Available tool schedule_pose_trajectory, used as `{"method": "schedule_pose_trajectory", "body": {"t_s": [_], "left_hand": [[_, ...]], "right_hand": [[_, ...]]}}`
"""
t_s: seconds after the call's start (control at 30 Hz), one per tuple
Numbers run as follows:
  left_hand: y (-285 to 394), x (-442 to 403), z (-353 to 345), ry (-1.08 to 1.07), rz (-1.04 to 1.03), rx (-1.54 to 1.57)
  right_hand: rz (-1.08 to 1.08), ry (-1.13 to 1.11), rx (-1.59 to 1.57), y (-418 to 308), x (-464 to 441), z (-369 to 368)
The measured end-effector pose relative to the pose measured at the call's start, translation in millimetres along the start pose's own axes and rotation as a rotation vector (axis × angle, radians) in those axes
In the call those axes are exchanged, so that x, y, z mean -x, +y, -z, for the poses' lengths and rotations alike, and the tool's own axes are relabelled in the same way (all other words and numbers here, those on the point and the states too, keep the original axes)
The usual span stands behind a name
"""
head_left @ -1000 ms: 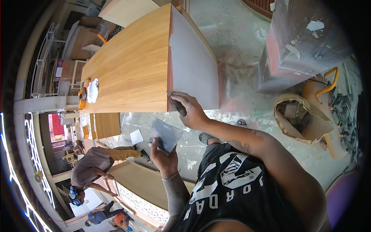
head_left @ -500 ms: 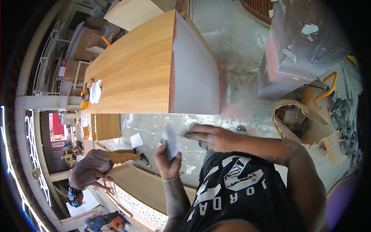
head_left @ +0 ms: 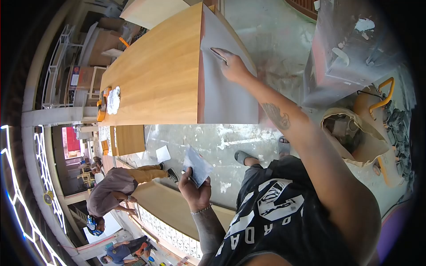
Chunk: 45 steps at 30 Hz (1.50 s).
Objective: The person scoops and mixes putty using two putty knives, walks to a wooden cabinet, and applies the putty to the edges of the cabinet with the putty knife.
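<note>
My left hand (head_left: 195, 190) is closed on a flat putty-smeared plate (head_left: 197, 166), held over the floor with the thumb on its near face. My right hand (head_left: 234, 65) reaches far out and grips a thin flat putty spreader (head_left: 218, 54), mostly covered by the fingers. Its edge touches the grey-coated end panel (head_left: 226, 99) of a large wooden cabinet (head_left: 155, 75). A reddish-brown strip runs along the panel's border. On the cabinet's wood face sits a white lump of putty (head_left: 113, 100), beside an orange tool (head_left: 103, 104).
A co-worker (head_left: 113, 190) bends over a long panel (head_left: 166, 195) at lower left; another person (head_left: 128, 252) sits beyond. At right stand a grey-smeared cabinet (head_left: 341, 53) and an open sack (head_left: 355, 137). White paper (head_left: 163, 154) lies on the stained floor (head_left: 217, 142).
My right hand has moved from near the plate up to the grey end panel. My left hand keeps the plate, now turned flatter toward me. Both my sandals have come into view.
</note>
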<state>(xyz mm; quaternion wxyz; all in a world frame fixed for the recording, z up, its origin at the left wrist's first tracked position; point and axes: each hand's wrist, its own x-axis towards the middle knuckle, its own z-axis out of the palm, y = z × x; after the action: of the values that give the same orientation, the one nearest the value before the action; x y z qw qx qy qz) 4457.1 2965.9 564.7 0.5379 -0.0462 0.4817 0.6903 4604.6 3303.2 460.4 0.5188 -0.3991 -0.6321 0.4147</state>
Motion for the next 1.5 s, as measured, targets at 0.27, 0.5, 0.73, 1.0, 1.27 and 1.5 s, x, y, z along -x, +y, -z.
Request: {"method": "schedule_pose_trajectory", "body": {"t_s": [0.27, 0.5, 0.73, 1.0, 1.27, 1.5], "left_hand": [[2, -6, 11, 0.025, 0.021, 0.006], [1, -13, 9, 0.015, 0.046, 0.013], [3, -21, -2, -0.019, 0.062, -0.06], [2, -21, -9, -0.01, 0.002, -0.097], [3, -22, -4, -0.093, -0.027, 0.016], [-2, -21, 9, -0.172, 0.084, 0.206]], "right_hand": [[-0.071, -0.048, -0.046, -18, 0, -17], [0.046, 0.016, -0.064, -22, 31, -29], [0.119, -0.031, -0.032, -38, 78, -37], [0.151, -0.083, 0.029, -66, 142, -45], [0.143, -0.134, -0.121, -90, 193, -52], [0.176, -0.391, -0.193, -123, 191, 0]]}}
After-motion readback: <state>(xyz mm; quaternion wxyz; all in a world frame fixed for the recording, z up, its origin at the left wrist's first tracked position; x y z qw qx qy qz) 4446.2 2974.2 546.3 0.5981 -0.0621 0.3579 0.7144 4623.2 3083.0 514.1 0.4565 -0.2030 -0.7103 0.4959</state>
